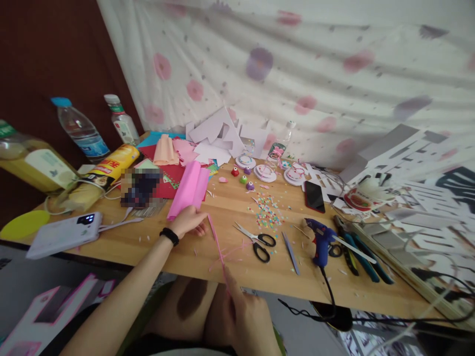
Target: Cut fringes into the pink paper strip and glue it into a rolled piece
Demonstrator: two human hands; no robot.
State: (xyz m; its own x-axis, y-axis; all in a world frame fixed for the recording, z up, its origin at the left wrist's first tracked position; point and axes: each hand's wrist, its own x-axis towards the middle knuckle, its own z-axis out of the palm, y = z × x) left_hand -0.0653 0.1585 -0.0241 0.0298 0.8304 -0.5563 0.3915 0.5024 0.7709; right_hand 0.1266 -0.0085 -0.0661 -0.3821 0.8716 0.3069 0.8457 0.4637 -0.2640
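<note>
A thin pink paper strip (216, 239) stretches between my two hands above the table's front edge. My left hand (188, 222), with a black band on its wrist, is closed on the strip's far end, beside a sheet of pink crepe paper (190, 187). Closer to my body, my right hand (245, 314) pinches the near end of the strip; part of its fingers is hidden. Open-bladed scissors (256, 241) with black handles lie to the right of the strip, among thin pink scraps.
Tweezers (290, 253), a blue glue gun (322, 242) and pliers (365, 252) lie at the right. Colourful confetti (267, 210), small eyeball figures (243, 179) and a phone (314, 196) sit farther back. Bottles (79, 128) and a white power bank (65, 235) are at the left.
</note>
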